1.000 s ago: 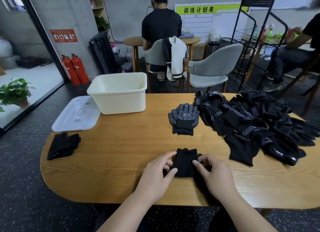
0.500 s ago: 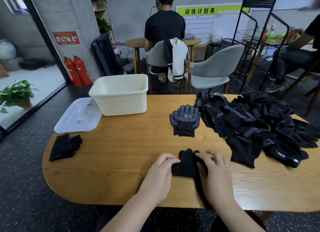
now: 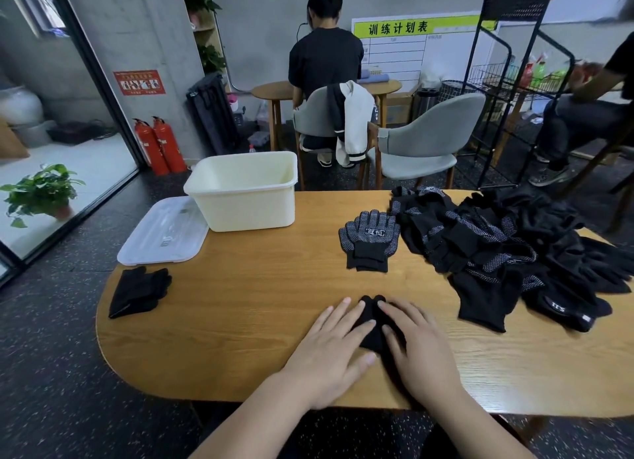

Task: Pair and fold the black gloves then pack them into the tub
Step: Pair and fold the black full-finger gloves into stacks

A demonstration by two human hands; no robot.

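Pressing the folded glove pair (image 3: 372, 324) flat is the step I judge to be in hand. My left hand (image 3: 329, 352) and right hand (image 3: 423, 352) lie palm-down on it, fingers straight and a little spread, gripping nothing. Only a dark strip of the bundle shows between the two sets of fingers, its tips poking out just past them.

To do this well I would bear down evenly with both palms and smooth outward from the middle so the crease sets. The cuffs under my palms I cannot see, so I would check they line up. For the lift, one hand should pinch across the fold, since soft knit tends to spring open.

The tub (image 3: 240, 184) stands well beyond my left fingertips, and the pile of gloves (image 3: 514, 245) lies off past my right fingers.
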